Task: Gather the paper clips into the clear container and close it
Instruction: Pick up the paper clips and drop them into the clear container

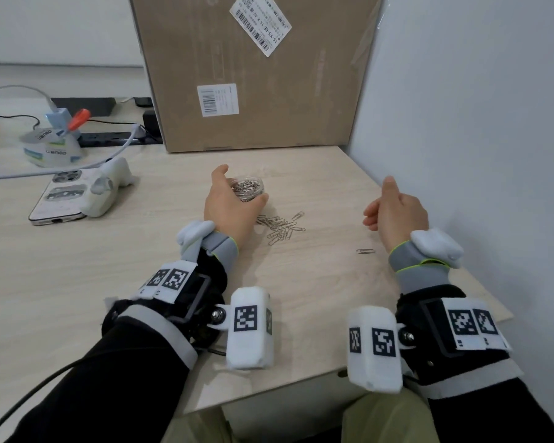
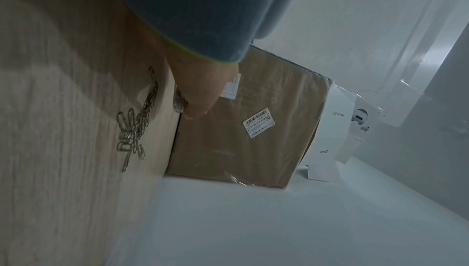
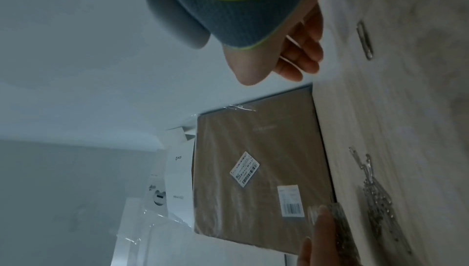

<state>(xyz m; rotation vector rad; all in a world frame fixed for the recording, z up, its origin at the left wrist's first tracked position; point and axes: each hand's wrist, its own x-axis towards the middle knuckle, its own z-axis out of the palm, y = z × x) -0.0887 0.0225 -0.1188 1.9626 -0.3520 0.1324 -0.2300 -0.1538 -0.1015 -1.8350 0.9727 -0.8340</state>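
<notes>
A small clear round container (image 1: 251,187) holding several silver paper clips stands on the pale wood table (image 1: 109,282). My left hand (image 1: 241,185) grips it from the left, thumb behind and fingers curled round the near side. A loose pile of paper clips (image 1: 280,227) lies just in front of that hand, also seen as the pile (image 2: 134,129) and the pile (image 3: 378,210). One single clip (image 1: 365,251) lies apart to the right, near my right wrist. My right hand (image 1: 378,201) hovers on edge with loosely curled fingers (image 3: 299,57), holding nothing.
A large cardboard box (image 1: 253,75) blocks the back of the table. A white wall (image 1: 461,123) runs close along the right. At the left lie a phone (image 1: 58,199) with a white device (image 1: 109,187) on it, a white tub (image 1: 52,145) and cables.
</notes>
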